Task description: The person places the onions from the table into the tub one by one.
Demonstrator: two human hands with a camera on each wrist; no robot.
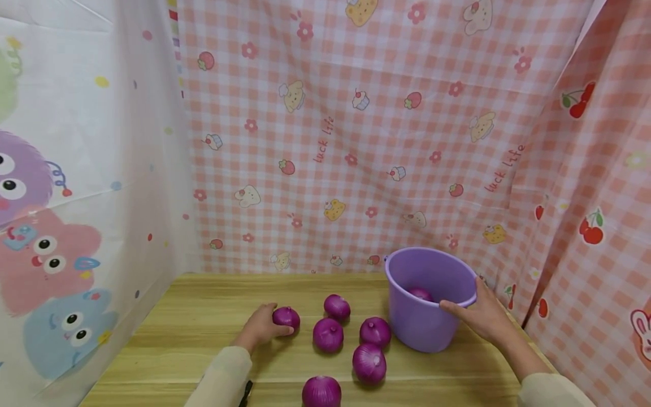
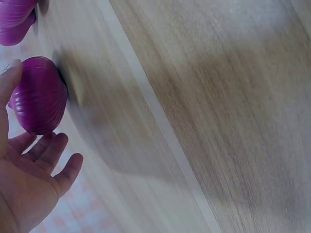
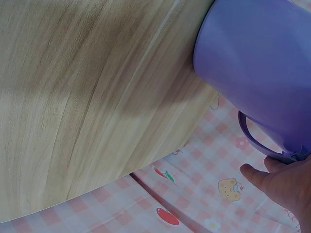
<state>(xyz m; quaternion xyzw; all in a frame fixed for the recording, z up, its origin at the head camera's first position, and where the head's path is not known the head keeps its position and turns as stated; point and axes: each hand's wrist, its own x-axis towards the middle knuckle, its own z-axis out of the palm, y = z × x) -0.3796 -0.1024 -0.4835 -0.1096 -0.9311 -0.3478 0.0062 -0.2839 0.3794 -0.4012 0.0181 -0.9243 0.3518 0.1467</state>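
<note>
In the head view my left hand (image 1: 261, 327) is at a red onion (image 1: 286, 320) on the left part of the table, thumb on its near side and fingers behind it. The left wrist view shows the thumb against this glossy purple onion (image 2: 40, 95), with fingertips at its opposite side. My right hand (image 1: 483, 312) grips the rim of a purple bucket (image 1: 424, 325), thumb over the near edge. One red onion (image 1: 421, 293) lies inside the bucket. From the right wrist, the bucket's handle (image 3: 257, 141) hangs beside the fingers (image 3: 257, 177).
Between hand and bucket lie several more red onions, among them a far one (image 1: 337, 307), one close to the bucket (image 1: 375, 332) and one at the near edge of view (image 1: 321, 392). Checked curtains (image 1: 325, 141) hang behind the wooden table (image 1: 213, 299).
</note>
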